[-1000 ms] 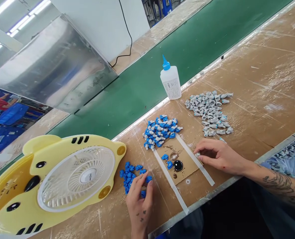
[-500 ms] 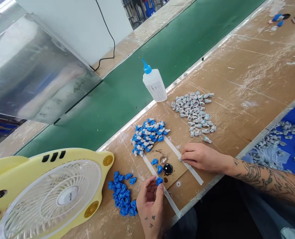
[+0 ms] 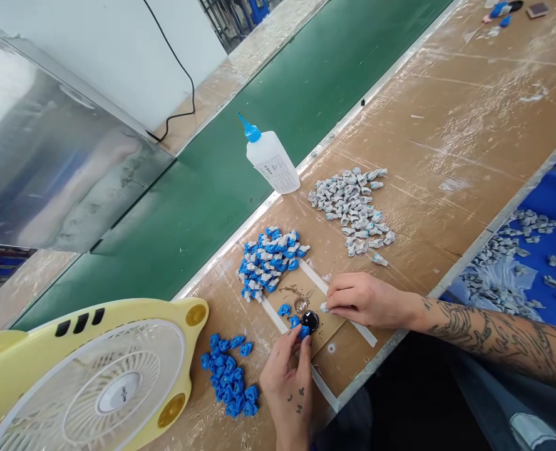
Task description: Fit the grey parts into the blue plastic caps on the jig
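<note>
Between thumb and fingertips, my left hand (image 3: pixel 288 376) pinches a small blue piece (image 3: pixel 303 332) at the near edge of a round black pool of liquid (image 3: pixel 310 321). My right hand (image 3: pixel 365 299) pinches a small grey piece (image 3: pixel 324 307) just right of the pool. The pool sits on a cardboard square (image 3: pixel 325 332) edged by strips of white tape. Two loose blue pieces (image 3: pixel 284 310) lie left of it, beside a small clear round blob (image 3: pixel 300 304). Behind is a pile of joined blue-and-grey pieces (image 3: pixel 271 260).
A heap of blue pieces (image 3: pixel 231 376) lies by the yellow fan (image 3: pixel 165 307). Grey pieces (image 3: pixel 353 207) are spread behind my right hand, near a white squeeze bottle (image 3: pixel 274 164). A green belt (image 3: pixel 212 194) runs behind. Blue bins (image 3: pixel 541 257) with grey pieces stand at right.
My left hand has moved forward with the blue piece, up to the black pool. My right hand has brought the grey piece left off the tape, closer to the pool. The view has shifted slightly.
</note>
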